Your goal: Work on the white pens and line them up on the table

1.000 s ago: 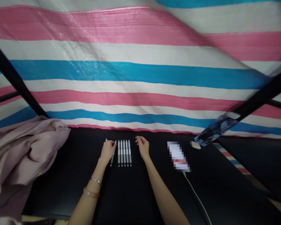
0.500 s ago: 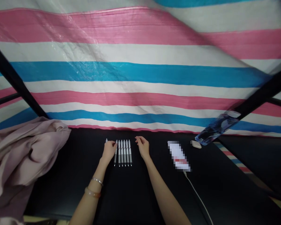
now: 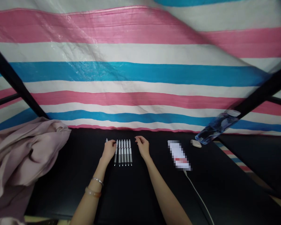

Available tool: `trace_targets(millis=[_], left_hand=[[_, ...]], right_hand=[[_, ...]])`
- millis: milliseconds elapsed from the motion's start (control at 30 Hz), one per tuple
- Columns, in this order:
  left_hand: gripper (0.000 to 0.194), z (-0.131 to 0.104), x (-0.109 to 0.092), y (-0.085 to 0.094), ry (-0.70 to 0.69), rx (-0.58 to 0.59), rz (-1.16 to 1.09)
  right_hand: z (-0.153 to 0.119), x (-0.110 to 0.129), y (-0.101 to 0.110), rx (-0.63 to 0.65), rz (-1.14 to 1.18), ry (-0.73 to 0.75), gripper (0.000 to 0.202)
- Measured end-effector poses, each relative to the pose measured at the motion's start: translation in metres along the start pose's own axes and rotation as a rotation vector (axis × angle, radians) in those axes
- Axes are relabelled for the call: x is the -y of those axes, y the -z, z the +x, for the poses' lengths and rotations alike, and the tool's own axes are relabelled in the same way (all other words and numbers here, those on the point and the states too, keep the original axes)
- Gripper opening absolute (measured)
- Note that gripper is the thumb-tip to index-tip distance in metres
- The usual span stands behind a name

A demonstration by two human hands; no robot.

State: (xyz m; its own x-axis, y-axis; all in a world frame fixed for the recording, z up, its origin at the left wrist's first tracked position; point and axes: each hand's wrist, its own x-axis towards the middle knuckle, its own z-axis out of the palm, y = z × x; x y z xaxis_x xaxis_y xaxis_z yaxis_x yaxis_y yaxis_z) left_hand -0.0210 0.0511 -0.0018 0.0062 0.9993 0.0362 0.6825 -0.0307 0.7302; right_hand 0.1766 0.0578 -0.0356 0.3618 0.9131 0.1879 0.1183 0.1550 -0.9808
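Several white click pens with grey grips [image 3: 122, 152] lie side by side in a row on the black table [image 3: 131, 193], tips towards me. My left hand [image 3: 109, 150] is at the left end of the row, its fingers closed at the upper part of the leftmost pen [image 3: 115, 155]. Past its knuckles pokes the end of another pen [image 3: 106, 140]; the hand hides the rest of it. To the right of the row, apart from the pens, my right hand [image 3: 143, 147] rests with loosely curled fingers, slightly apart and holding nothing.
A blurred-out phone [image 3: 178, 155] with a white cable [image 3: 199, 193] lies on the right. Beyond it are a small pale case [image 3: 196, 143] and a clear bottle [image 3: 216, 126]. Pinkish cloth [image 3: 30, 156] is heaped at left. Striped sheeting [image 3: 131, 75] hangs behind, between black poles.
The leftmost pen of the row has shifted very slightly right, closer to its neighbours. Both hands are in nearly the same places.
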Motion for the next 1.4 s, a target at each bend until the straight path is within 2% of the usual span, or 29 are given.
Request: trace_targets(millis=[433, 767, 1133, 1233, 1333, 1400], left_hand=[[0.027, -0.003, -0.004, 0.000, 0.120, 0.059, -0.127], [0.027, -0.004, -0.006, 0.001, 0.134, 0.071, -0.139], [0.026, -0.004, -0.005, 0.000, 0.081, 0.086, -0.150], [0.025, -0.004, -0.005, 0.000, 0.045, 0.071, -0.093], [0.024, -0.005, -0.009, 0.003, -0.018, 0.016, 0.063], [0.026, -0.007, -0.014, 0.009, -0.009, -0.038, 0.189]], right_hand=[[-0.001, 0.000, 0.000, 0.014, -0.001, 0.007, 0.031], [-0.001, 0.000, 0.000, 0.004, -0.012, 0.002, 0.032], [0.000, -0.001, 0.000, 0.010, -0.008, 0.003, 0.031], [0.000, 0.000, 0.000, 0.008, -0.008, 0.003, 0.030], [-0.001, 0.000, 0.000, 0.012, -0.009, 0.004, 0.029], [-0.001, 0.000, 0.000, 0.016, -0.013, 0.008, 0.029]])
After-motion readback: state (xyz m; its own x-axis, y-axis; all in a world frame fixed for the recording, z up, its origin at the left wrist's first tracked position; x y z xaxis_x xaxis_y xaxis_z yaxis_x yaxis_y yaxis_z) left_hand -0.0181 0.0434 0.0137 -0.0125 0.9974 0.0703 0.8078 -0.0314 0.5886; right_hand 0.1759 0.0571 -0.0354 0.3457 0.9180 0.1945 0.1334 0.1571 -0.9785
